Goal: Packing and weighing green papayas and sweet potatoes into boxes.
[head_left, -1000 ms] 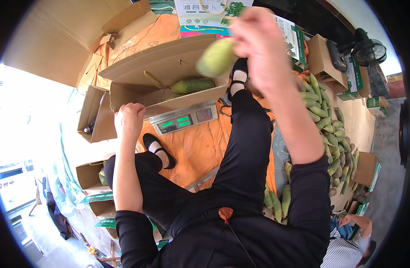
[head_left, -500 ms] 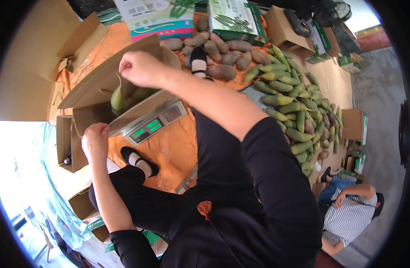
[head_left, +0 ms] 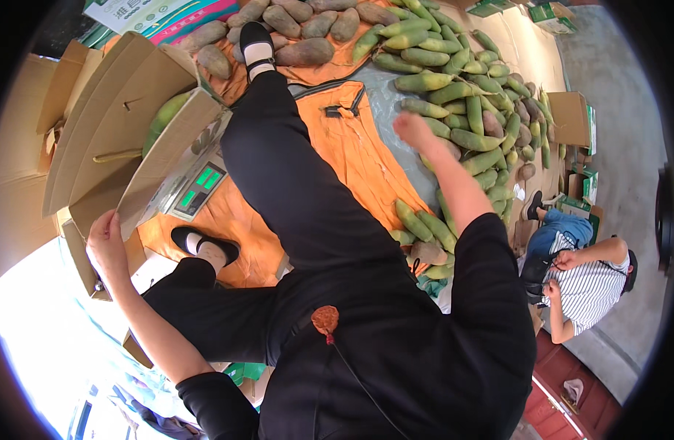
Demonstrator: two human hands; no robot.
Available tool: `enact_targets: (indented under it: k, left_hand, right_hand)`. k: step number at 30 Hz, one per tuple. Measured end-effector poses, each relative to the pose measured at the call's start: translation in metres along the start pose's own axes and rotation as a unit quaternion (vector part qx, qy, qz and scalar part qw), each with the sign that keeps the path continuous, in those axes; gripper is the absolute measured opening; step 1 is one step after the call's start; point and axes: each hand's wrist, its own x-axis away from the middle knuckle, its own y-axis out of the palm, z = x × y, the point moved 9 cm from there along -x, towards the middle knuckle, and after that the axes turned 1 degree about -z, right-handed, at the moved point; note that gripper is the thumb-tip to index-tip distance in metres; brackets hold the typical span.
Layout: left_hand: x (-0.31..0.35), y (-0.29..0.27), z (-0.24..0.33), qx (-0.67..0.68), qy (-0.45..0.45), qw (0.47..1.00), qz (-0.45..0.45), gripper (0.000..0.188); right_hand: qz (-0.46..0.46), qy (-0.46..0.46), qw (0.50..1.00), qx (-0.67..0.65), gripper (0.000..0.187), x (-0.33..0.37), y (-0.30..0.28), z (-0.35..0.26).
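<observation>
An open cardboard box [head_left: 177,141] stands at the left on a digital scale [head_left: 198,189] with a lit green display. Inside it lies a green radish [head_left: 163,119], largely hidden by the box wall, and a thin root tail shows beside it. At the box's near corner, my left hand [head_left: 107,240] is closed with its fingertips on the cardboard edge. Out to the right, my right hand [head_left: 416,133] hovers at the left side of a big heap of green radishes [head_left: 465,95]. Its fingers are blurred, and nothing can be made out in them.
Reddish-brown root vegetables [head_left: 300,51] lie beyond my outstretched foot. Orange sheeting [head_left: 337,139] covers the floor before me. Several loose radishes [head_left: 425,226] sit near my right thigh. A person in a striped shirt [head_left: 588,290] is at the far right, near cartons [head_left: 572,121].
My right hand has left the space above the box and swung right to the radish heap. My left hand stays at the box edge. The view has turned to the right.
</observation>
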Motion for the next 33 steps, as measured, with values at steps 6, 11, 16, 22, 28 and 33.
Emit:
enact_targets:
  k: [6, 11, 16, 22, 28, 33]
  left_hand:
    - [0.0, -0.004, -0.007, -0.027, -0.027, 0.999, 0.011, 0.019]
    - [0.0, -0.004, -0.013, -0.014, -0.011, 0.998, 0.056, 0.02]
    - [0.007, -0.021, -0.004, -0.033, 0.009, 0.994, 0.103, 0.015]
    - [0.011, -0.018, 0.011, -0.009, 0.001, 0.993, 0.116, 0.014]
    - [0.007, -0.018, 0.013, -0.008, -0.014, 0.992, 0.123, 0.012]
    - [0.012, -0.019, 0.01, -0.038, 0.003, 0.995, 0.097, 0.01]
  right_hand:
    - [-0.195, -0.037, 0.958, 0.208, 0.02, 0.092, 0.156, 0.079]
    - [-0.241, 0.03, 0.947, 0.209, 0.022, 0.143, 0.209, 0.123]
    - [-0.201, 0.241, 0.949, 0.03, 0.029, 0.156, 0.192, 0.109]
    - [-0.222, 0.213, 0.95, 0.059, 0.031, 0.165, 0.196, 0.081]
    - [-0.215, 0.072, 0.949, 0.22, 0.025, 0.162, 0.219, 0.043]
    - [-0.239, -0.011, 0.933, 0.27, 0.021, 0.162, 0.234, 0.02]
